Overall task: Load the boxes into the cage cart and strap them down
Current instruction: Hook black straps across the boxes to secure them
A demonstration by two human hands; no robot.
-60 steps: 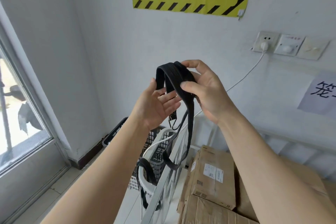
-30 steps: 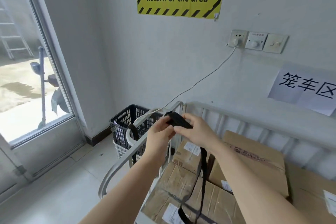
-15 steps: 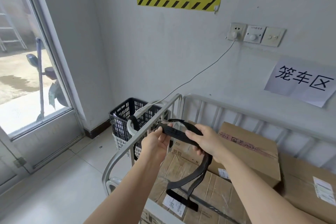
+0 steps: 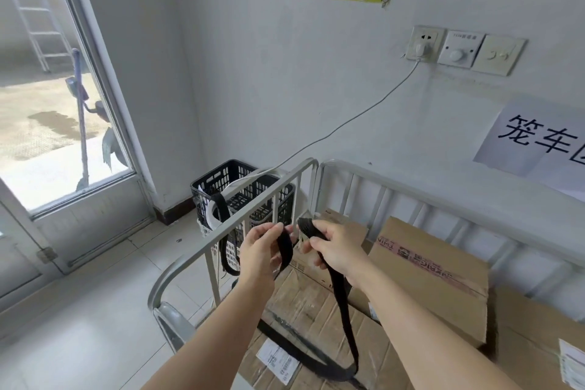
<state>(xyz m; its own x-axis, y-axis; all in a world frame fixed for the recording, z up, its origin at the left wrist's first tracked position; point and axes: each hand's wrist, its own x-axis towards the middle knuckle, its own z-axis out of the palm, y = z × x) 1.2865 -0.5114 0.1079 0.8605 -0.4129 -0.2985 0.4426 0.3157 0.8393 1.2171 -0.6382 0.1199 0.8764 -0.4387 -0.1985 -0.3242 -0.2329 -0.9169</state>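
While you are leaning over the cage cart (image 4: 221, 234), a glazed door (image 4: 47, 104) is showing a sunlit yard well off to the cart's left. A black plastic crate (image 4: 218, 179) is sitting on the floor just outside the cart's left side rail, with a spare black band (image 4: 221, 212) hanging over its rim. Above the cart's left end, your left hand (image 4: 262, 250) is gripping a stretch of the black strap (image 4: 340, 301), with the fingers curled round it. Close beside it, further into the cart, your right hand (image 4: 338, 250) is pinching the strap's bunched upper end between thumb and fingers. From that hand the strap is dropping inside the cart, curving into a loop near the cart's front edge and running back leftward until your left forearm is hiding it. A worn brown box (image 4: 316, 310) is lying in the cart directly under your hands, carrying the slack strap on its top. A red-printed box (image 4: 437, 275) is resting higher, towards the cart's back rail, and a third box (image 4: 544, 342) is sitting at the cart's right end. On the wall above the back rail, a wall socket (image 4: 422, 44) is feeding a white cable (image 4: 348, 123) that is trailing down towards the crate. A paper sign (image 4: 538, 139) is hanging on the wall above the cart's right end.
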